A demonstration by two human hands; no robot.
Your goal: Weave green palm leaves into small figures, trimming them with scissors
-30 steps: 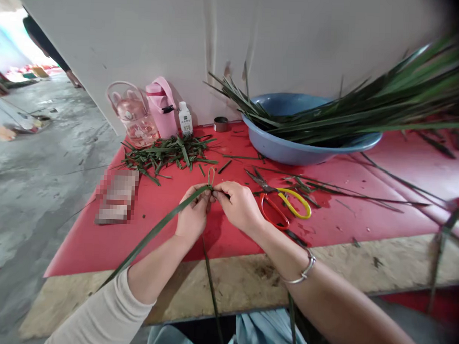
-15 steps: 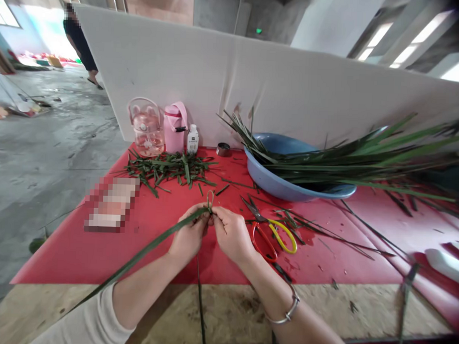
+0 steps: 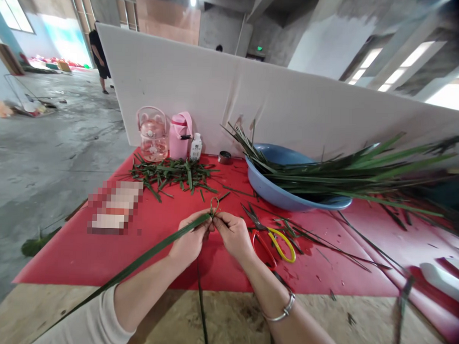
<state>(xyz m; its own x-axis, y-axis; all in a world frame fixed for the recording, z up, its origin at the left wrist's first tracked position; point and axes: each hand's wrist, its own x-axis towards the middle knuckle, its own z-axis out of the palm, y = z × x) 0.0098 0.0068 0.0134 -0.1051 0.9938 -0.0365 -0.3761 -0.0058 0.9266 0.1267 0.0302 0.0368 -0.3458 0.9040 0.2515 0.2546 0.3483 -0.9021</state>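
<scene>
Left hand [image 3: 188,242] and right hand [image 3: 234,236] pinch the base of a small, thin green leaf loop [image 3: 214,204] over the red-covered counter [image 3: 79,254] — best kept snug at the crossing, long flat green strip [image 3: 155,250] untwisted.

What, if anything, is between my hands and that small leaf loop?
Nothing visible is in the way. The left hand and right hand meet at the base of the leaf loop, which sticks up past the fingertips. The scissors lie off to the right.
</scene>
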